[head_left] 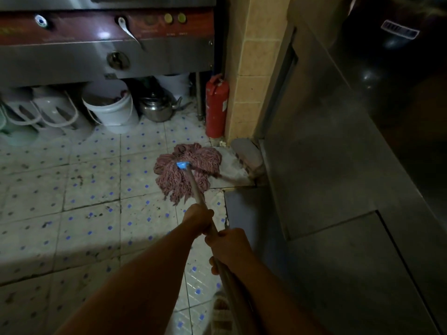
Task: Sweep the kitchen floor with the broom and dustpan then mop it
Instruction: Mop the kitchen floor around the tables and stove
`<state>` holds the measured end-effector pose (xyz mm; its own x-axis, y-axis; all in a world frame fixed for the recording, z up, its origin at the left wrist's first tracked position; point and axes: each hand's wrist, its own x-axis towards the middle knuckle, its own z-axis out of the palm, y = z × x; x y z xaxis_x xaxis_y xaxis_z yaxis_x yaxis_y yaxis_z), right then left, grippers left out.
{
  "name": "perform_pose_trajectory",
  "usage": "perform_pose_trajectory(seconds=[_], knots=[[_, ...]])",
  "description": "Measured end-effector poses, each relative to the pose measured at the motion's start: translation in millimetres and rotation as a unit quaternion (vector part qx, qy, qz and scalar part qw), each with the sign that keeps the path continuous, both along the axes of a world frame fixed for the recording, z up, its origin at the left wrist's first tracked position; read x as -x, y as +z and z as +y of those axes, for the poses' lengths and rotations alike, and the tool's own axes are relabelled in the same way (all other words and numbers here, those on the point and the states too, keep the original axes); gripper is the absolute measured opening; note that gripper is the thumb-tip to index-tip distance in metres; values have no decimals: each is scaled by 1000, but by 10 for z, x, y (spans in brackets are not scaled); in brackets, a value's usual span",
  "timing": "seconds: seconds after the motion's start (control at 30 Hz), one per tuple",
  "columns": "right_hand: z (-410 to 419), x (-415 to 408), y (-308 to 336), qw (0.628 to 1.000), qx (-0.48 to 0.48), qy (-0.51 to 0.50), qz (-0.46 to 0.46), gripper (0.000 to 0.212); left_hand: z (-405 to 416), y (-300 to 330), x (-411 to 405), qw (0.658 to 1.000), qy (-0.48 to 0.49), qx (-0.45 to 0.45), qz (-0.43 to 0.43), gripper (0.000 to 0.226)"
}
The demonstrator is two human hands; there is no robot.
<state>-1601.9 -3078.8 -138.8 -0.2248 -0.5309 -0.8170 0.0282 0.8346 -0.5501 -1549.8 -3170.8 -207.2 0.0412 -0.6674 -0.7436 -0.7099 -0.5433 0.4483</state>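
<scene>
Gripping mop (187, 169) w/ both hands, head near cabinet (338, 165) edge.

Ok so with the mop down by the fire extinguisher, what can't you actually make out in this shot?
Head view only:
- Floor under the mop head: covered by its strands.
- Mop handle top end: cut off by the bottom edge.
- Label on the fire extinguisher: too small and blurred.
- Contents of the white bucket: too dark.
- Handle section inside the left hand and right hand: hidden by the fingers.
</scene>
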Motion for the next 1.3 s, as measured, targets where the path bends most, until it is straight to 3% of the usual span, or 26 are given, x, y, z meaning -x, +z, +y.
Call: perform_pose_trajectory(seconds=[0.13,0.23,0.4,0.63,0.97,1.3], knots=[[-342,246,-33,1000,-2,11,-2,19,-327,9,198,1000,7,-6,-1,38],[-582,373,-54,1000,-11,12,-13,27,-551,-3,306,1000,27,-8,11,38],[-984,490,-7,997,-14,70,7,27,-883,-39,381,985,144,-37,90,37],[-1339,396,198,993,-45,111,-14,24,-1178,0,313,985,149,-25,84,41],[-1589,-588,212,982,-66,176,-32,29,-1350,70,-714,980,187,-13,67,36],[-2034,-1857,120,946,-55,319,12,37,-1614,75,-2114,964,264,8,34,37]])
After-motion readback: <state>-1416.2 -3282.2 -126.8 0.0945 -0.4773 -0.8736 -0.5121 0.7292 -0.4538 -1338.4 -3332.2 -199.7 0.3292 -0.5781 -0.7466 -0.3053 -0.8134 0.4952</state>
